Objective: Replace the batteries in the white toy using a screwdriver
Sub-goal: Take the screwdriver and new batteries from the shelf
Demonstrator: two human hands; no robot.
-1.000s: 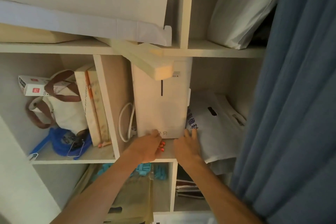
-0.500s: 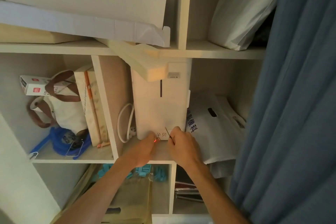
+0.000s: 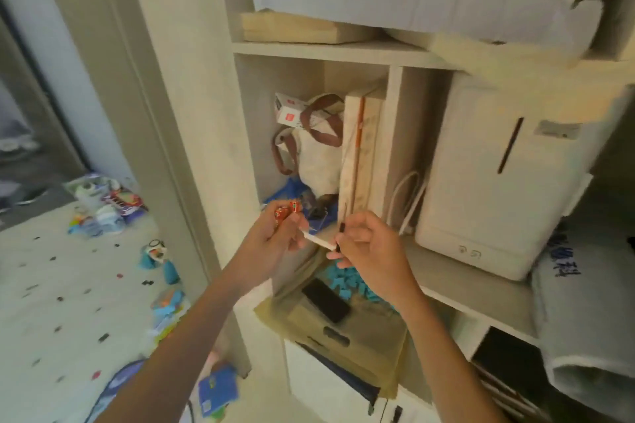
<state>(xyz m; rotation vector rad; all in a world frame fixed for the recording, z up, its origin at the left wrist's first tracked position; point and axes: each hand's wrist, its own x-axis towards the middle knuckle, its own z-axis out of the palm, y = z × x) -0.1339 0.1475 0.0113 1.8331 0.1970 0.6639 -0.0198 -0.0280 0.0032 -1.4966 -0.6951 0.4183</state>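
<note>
My left hand (image 3: 275, 237) is raised in front of the shelf unit and holds orange-red batteries (image 3: 287, 211) that stick up from its fingers. My right hand (image 3: 367, 244) is close beside it, closed on a thin screwdriver (image 3: 319, 241) with a white shaft and a dark end; the white tip reaches to the left hand's fingers. Both hands are away from the shelf board. A small toy (image 3: 154, 252) stands on the floor mat at the left; I cannot tell whether it is the white toy.
A tall white appliance (image 3: 488, 182) stands on the shelf (image 3: 464, 282) at the right, a white cable (image 3: 409, 203) beside it. A bag with brown handles (image 3: 316, 154) and flat boxes fill the middle compartment. Toys lie scattered on the pale floor mat (image 3: 68, 285).
Both hands have come off the shelf with the batteries and screwdriver. The view has swung left, so the shelf sits right and the floor shows.
</note>
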